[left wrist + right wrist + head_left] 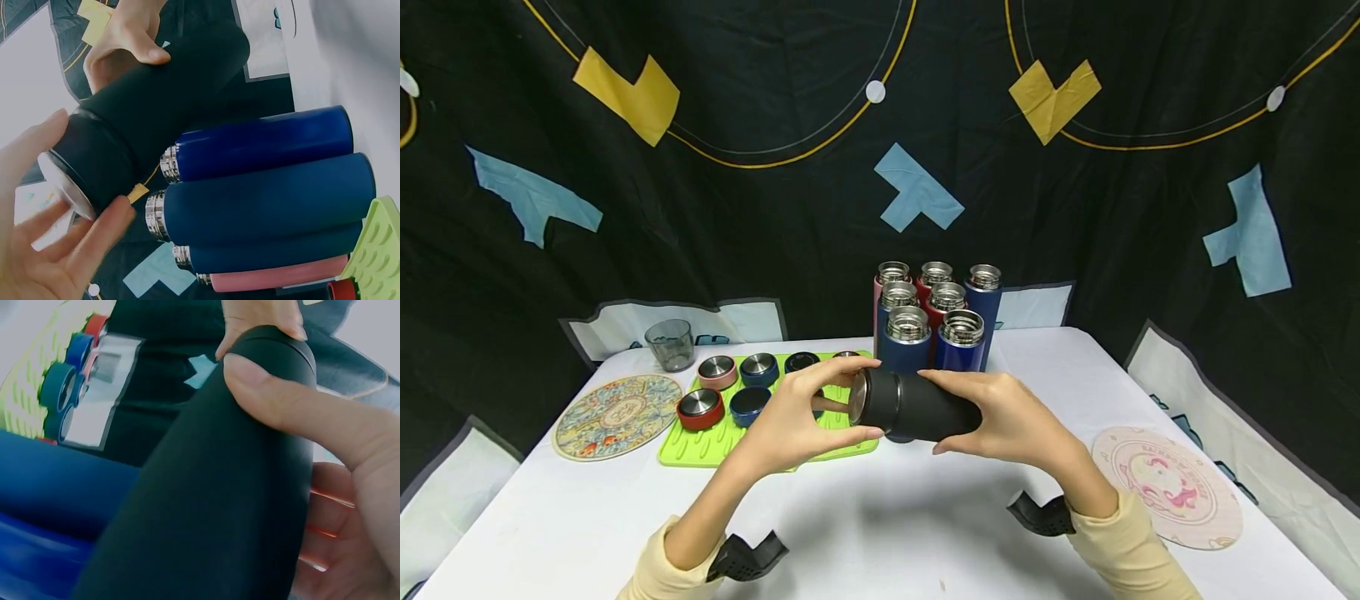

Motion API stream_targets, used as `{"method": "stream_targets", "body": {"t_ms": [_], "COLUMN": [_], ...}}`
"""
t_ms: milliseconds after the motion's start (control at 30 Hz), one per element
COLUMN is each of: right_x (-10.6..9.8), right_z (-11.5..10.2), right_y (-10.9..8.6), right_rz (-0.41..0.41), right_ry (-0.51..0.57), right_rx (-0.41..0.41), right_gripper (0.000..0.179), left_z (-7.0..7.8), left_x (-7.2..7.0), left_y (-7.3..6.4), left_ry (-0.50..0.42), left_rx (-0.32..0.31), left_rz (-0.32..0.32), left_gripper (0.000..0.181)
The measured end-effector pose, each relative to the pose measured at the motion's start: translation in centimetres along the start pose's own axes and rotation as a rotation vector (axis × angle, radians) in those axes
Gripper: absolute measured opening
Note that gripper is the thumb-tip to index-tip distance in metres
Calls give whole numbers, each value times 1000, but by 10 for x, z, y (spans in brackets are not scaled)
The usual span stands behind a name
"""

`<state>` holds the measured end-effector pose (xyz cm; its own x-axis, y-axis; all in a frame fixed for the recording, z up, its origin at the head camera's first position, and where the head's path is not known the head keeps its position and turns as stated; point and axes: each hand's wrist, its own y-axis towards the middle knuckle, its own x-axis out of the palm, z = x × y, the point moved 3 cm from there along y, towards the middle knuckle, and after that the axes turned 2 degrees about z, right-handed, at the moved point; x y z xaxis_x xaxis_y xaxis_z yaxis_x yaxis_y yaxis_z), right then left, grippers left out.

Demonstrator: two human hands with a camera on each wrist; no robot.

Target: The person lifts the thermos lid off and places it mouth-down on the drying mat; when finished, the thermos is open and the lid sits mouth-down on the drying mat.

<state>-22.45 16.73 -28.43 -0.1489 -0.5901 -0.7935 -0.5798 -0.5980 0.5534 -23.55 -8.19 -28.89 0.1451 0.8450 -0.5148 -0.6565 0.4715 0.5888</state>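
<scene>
A black thermos flask [936, 408] is tilted almost flat above the white table, its lid end toward the left. My right hand [1011, 421] grips the body, thumb on one side and fingers curled round the other, as the right wrist view also shows. With thumb and fingertips spread about its rim, my left hand [793, 421] pinches the lid [94, 159], which has a silvery top. The lid sits on the flask. Just behind stand several lidless flasks: a dark blue flask [906, 346], a glossy blue flask [961, 342], and red, pink and navy ones.
On a green drying mat [711, 446] at the left lie several lids, including a red lid [701, 410] and a pink lid [717, 372]. A clear glass [672, 343] stands behind. Round mats lie at left [617, 417] and right [1168, 487]. A black curtain [760, 225] hangs behind.
</scene>
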Motion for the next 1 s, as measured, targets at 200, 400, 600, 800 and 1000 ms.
{"method": "stream_targets", "body": {"t_ms": [200,400,600,800,1000], "right_x": [0,-1,0,2,2], "right_z": [-1,1,1,-1,0], "right_y": [0,-1,-1,-2,-2], "right_rz": [41,-50,-33,7,-9], "right_ry": [-88,77,55,-51,-40], "right_rx": [-32,31,10,-19,2], "right_gripper": [81,81,81,83,81], "left_z": [1,5,5,2,3], "left_x": [0,1,1,2,3], "left_y": [0,0,0,-1,0], "left_ry": [35,34,0,-2,28], "left_rx": [-13,148,99,-37,25], "left_rz": [-8,-96,-48,0,-33], "left_gripper": [69,67,64,64,68]}}
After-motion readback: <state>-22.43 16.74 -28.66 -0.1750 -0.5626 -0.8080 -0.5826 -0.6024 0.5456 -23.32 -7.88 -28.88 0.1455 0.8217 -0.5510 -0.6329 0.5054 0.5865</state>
